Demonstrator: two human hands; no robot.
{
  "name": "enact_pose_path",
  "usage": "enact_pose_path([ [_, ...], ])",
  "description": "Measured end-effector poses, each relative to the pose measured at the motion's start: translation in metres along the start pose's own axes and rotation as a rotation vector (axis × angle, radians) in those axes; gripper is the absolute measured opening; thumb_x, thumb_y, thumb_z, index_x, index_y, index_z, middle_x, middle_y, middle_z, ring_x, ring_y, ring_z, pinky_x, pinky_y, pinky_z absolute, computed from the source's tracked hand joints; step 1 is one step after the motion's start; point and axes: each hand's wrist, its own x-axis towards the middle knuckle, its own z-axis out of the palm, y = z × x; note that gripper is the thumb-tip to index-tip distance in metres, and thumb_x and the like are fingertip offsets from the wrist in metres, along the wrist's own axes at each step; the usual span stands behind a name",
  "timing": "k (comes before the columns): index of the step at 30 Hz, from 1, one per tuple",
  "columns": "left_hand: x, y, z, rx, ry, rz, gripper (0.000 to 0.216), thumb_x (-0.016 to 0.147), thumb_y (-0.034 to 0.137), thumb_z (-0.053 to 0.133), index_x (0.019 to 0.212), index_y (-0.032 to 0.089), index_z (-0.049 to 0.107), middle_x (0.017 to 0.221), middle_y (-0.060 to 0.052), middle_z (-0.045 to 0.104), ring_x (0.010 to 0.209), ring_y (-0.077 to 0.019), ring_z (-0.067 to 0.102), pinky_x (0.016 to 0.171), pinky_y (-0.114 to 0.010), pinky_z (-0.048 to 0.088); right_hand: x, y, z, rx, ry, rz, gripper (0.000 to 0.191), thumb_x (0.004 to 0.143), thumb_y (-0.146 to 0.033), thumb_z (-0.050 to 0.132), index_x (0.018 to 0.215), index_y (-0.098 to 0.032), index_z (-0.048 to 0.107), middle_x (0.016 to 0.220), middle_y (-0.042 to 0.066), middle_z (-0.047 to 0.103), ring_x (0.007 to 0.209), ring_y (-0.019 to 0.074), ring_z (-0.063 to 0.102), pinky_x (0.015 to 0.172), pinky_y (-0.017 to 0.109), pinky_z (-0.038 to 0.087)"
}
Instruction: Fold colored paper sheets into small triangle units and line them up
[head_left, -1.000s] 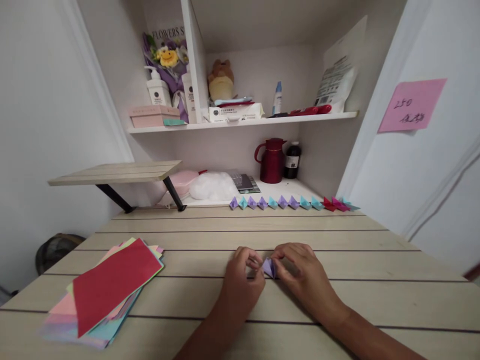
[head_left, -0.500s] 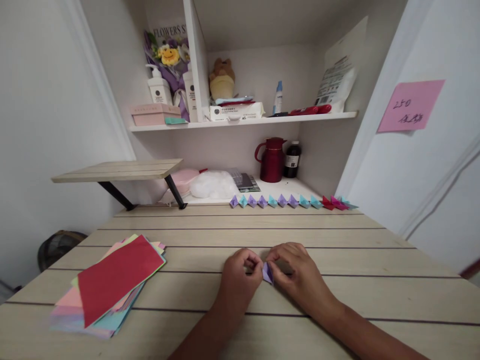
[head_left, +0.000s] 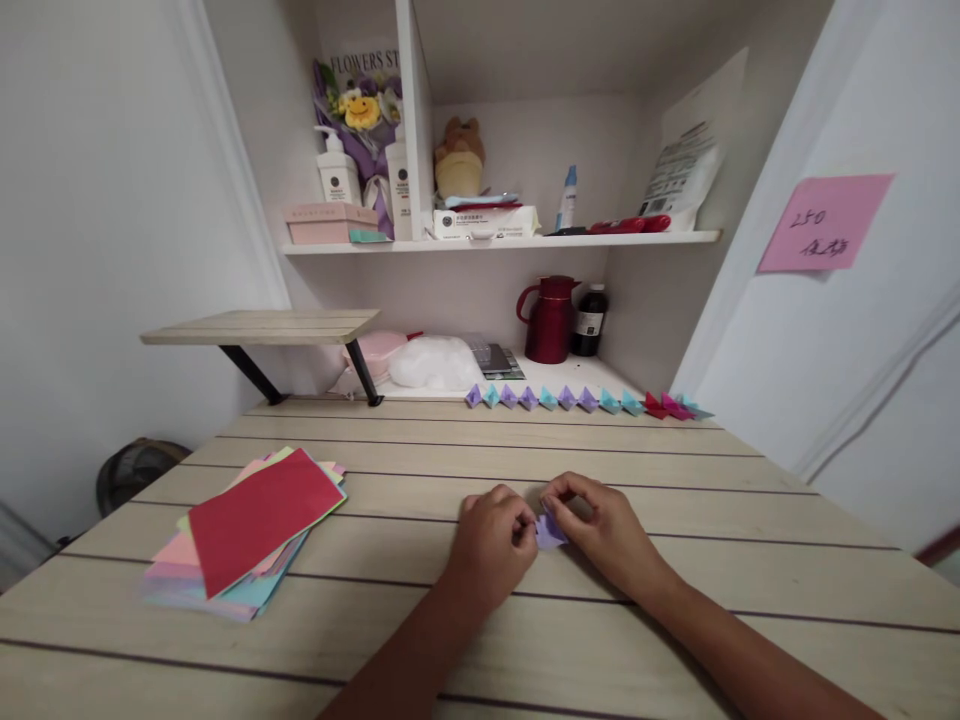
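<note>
Between my two hands, just over the wooden tabletop, is a small folded piece of purple paper. My left hand pinches its left edge with thumb and fingers. On the other side my right hand grips the upper right part, its thumb and index finger meeting. The fingers cover some of the folds, so the full shape is hidden. Along the table's back edge stands a row of small folded paper boats, with a purple boat, a blue boat and a red boat among them.
A loose stack of coloured paper, red on top, lies at the left. Behind it a small raised wooden shelf stands on black legs. A dark red jug and a dark bottle stand in the cabinet at the back.
The purple paper looks more spread out between my fingers, and my hands sit slightly farther apart. The whole view has shifted a little, moving the surroundings rightward.
</note>
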Motion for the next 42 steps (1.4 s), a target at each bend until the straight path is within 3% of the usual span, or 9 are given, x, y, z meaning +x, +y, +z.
enact_pose_path([
  [7,-0.001,0.002,-0.003,-0.007,-0.039,0.041,0.006,0.077,0.027,0.064,0.081,0.025,0.068,0.094,-0.001,0.065,0.096,-0.0195,0.059,0.091,-0.037,0.039,0.001,0.007,-0.003,0.147,-0.213,0.058,0.018,0.086,-0.031,0.052,0.079,-0.018,0.061,0.07,-0.001,0.06,0.065,0.0133,0.053,0.061,0.025,0.044],
  [12,0.002,0.004,-0.001,0.062,-0.002,0.047,0.011,0.076,0.014,0.061,0.074,0.023,0.066,0.091,-0.001,0.066,0.09,-0.0175,0.059,0.097,-0.042,0.035,0.001,0.004,-0.012,0.217,-0.289,0.053,0.019,0.088,-0.032,0.052,0.091,-0.018,0.064,0.082,0.002,0.067,0.075,0.0158,0.059,0.071,0.029,0.048],
  [16,0.001,0.006,-0.001,0.182,0.042,0.114,0.015,0.076,0.01,0.058,0.079,0.023,0.065,0.092,-0.002,0.066,0.09,-0.0186,0.06,0.104,-0.047,0.03,0.0,-0.004,-0.016,0.262,-0.33,0.035,0.021,0.085,-0.033,0.058,0.101,-0.019,0.062,0.093,0.004,0.069,0.084,0.0183,0.061,0.077,0.032,0.05],
  [21,-0.001,0.011,-0.002,0.339,0.036,0.237,0.016,0.077,0.008,0.056,0.08,0.021,0.065,0.089,-0.004,0.066,0.087,-0.0199,0.059,0.107,-0.05,0.027,-0.001,-0.002,-0.01,0.212,-0.278,0.008,0.024,0.074,-0.013,0.059,0.098,-0.02,0.059,0.091,0.001,0.066,0.078,0.0147,0.06,0.072,0.027,0.05],
  [25,-0.001,0.013,-0.004,0.349,0.041,0.132,0.012,0.079,0.011,0.056,0.082,0.02,0.063,0.088,-0.003,0.065,0.086,-0.0196,0.06,0.104,-0.051,0.029,-0.003,0.004,-0.007,0.137,-0.267,-0.056,0.034,0.067,-0.002,0.052,0.095,-0.02,0.059,0.087,-0.001,0.064,0.077,0.0137,0.058,0.071,0.025,0.048],
  [31,-0.003,0.006,-0.006,0.263,0.065,0.021,0.008,0.079,0.014,0.058,0.074,0.02,0.06,0.087,-0.002,0.065,0.089,-0.0189,0.06,0.098,-0.045,0.033,-0.003,0.008,-0.012,0.111,-0.266,-0.125,0.034,0.068,0.001,0.053,0.094,-0.021,0.056,0.092,0.001,0.062,0.082,0.0149,0.059,0.074,0.027,0.049],
  [37,-0.003,0.007,-0.005,0.253,0.054,0.003,0.008,0.078,0.015,0.059,0.071,0.02,0.06,0.083,-0.002,0.066,0.084,-0.0187,0.059,0.096,-0.044,0.032,-0.001,0.003,-0.019,0.05,-0.282,-0.236,0.026,0.073,-0.003,0.057,0.09,-0.022,0.059,0.115,0.007,0.057,0.105,0.0197,0.056,0.085,0.033,0.049],
  [42,-0.004,0.008,-0.005,0.281,0.044,0.001,0.011,0.079,0.017,0.059,0.069,0.021,0.061,0.079,-0.001,0.065,0.082,-0.0191,0.058,0.097,-0.044,0.032,-0.002,-0.001,-0.019,0.05,-0.317,-0.241,0.013,0.076,-0.014,0.065,0.086,-0.021,0.059,0.118,0.008,0.055,0.107,0.0197,0.056,0.086,0.032,0.049],
])
